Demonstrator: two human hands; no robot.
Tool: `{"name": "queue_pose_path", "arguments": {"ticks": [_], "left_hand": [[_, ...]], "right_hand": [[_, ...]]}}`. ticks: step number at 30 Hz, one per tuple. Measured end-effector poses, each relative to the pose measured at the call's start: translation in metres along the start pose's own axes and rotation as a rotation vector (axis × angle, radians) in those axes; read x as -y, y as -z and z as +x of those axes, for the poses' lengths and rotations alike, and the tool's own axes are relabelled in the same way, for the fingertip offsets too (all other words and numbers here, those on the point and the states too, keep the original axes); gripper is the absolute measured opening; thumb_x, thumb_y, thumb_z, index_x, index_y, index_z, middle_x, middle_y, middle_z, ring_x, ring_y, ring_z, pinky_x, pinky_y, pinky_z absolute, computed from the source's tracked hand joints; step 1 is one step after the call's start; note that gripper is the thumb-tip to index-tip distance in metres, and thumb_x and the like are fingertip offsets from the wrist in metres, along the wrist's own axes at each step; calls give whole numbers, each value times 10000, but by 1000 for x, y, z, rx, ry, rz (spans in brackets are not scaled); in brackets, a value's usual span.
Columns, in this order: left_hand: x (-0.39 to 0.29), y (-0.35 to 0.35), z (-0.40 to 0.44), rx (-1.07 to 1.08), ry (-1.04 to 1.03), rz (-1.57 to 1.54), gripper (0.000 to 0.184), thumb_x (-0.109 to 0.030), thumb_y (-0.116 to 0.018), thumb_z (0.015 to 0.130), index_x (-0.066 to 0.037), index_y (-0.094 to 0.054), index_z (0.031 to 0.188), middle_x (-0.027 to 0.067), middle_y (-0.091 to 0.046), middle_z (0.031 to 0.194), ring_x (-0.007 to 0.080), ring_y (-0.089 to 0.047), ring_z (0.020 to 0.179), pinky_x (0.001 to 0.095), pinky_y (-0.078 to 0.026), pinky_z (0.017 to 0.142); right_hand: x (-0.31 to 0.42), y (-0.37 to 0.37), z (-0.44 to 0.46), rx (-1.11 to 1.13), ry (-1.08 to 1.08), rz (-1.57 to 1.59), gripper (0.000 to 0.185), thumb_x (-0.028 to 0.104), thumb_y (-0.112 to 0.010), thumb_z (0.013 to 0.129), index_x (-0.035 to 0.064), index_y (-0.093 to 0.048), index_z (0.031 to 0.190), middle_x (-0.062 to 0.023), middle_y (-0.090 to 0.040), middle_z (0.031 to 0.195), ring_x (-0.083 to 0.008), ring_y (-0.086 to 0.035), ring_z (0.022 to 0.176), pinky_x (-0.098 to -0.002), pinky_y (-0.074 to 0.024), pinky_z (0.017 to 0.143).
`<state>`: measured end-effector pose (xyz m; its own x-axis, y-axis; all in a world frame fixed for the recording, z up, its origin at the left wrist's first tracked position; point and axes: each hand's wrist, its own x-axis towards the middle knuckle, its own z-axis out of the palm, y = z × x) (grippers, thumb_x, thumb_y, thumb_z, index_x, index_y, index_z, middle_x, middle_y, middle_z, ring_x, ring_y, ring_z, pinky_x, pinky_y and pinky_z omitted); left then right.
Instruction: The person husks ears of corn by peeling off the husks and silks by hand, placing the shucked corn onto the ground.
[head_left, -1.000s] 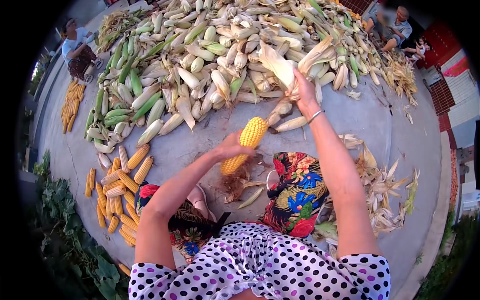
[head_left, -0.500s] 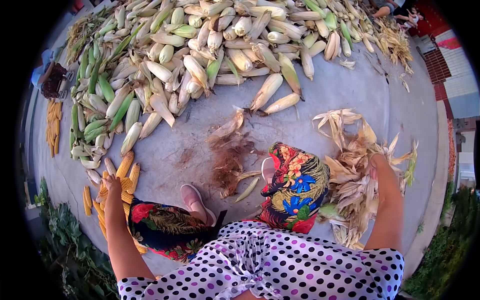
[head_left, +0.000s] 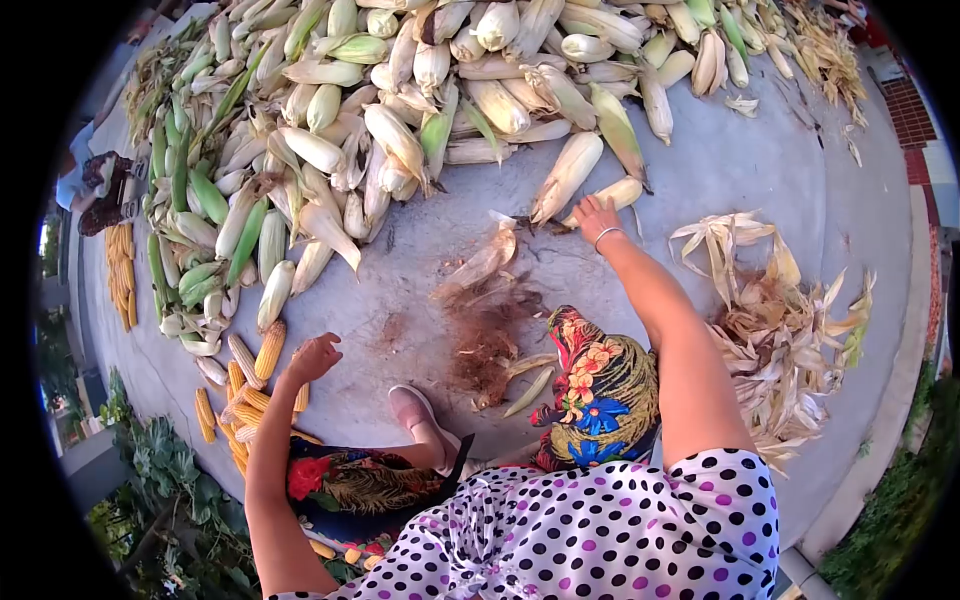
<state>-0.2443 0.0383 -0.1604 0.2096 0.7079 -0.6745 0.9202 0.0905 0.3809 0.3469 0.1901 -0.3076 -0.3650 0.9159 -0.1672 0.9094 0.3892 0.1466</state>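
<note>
Unpeeled ears (head_left: 624, 193) papery; ground (head_left: 400, 270) matt concrete; trousers (head_left: 600, 400) smooth cloth.

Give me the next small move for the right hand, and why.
Probably lift the husk-covered ear with the right hand: it is on that ear, while the left hand looks empty, near the bare cobs.

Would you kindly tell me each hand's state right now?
Left hand: open, fingers loosely curled, nothing visible in it.
Right hand: on a corn ear; whether its grip is closed cannot be told.
</note>
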Motion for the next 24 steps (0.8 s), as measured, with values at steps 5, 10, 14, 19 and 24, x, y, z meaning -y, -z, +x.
{"name": "queue_pose_path", "arguments": {"ticks": [5, 10, 14, 19, 24], "left_hand": [[3, 6, -2, -41, 17, -110, 304, -175, -623, 798, -14, -579, 1052, 135, -662, 793, 249, -636, 734, 349, -495, 683], [-23, 21, 3, -50, -53, -230, 301, -184, -592, 853, 5, -554, 1084, 83, -634, 800, 151, -605, 730, 292, -489, 681], [-76, 47, 8, -81, -234, -422, 344, -249, -536, 913, 31, -537, 1113, 70, -614, 906, 148, -603, 833, 291, -488, 743], [-175, 77, 9, -89, -363, -624, 498, -358, -489, 934, 49, -474, 1221, 102, -590, 1037, 166, -567, 985, 305, -465, 863], [-248, 85, -9, -336, -471, -669, 450, -288, -509, 932, 58, -474, 1217, 113, -589, 1041, 152, -565, 975, 303, -492, 835]], "right_hand": [[5, 11, 16, 262, 109, -242, 240, 157, -441, 868, 117, -556, 1075, -45, -526, 1082, -227, -444, 1129, -534, -351, 933], [11, 36, 4, 327, 24, 196, 275, 228, -507, 862, 29, -538, 1048, -163, -522, 1049, -331, -514, 1041, -479, -387, 906], [26, 109, -6, 261, 102, 605, 438, 313, -542, 851, -35, -463, 1106, -250, -498, 1075, -390, -493, 1044, -397, -404, 923], [89, 222, -7, 174, 379, 747, 496, 399, -575, 832, -34, -463, 1047, -240, -494, 1009, -397, -497, 994, -432, -417, 842], [142, 334, -27, -56, 514, 638, 454, 398, -617, 816, -10, -504, 981, -202, -498, 922, -391, -525, 879, -431, -434, 747]]}}
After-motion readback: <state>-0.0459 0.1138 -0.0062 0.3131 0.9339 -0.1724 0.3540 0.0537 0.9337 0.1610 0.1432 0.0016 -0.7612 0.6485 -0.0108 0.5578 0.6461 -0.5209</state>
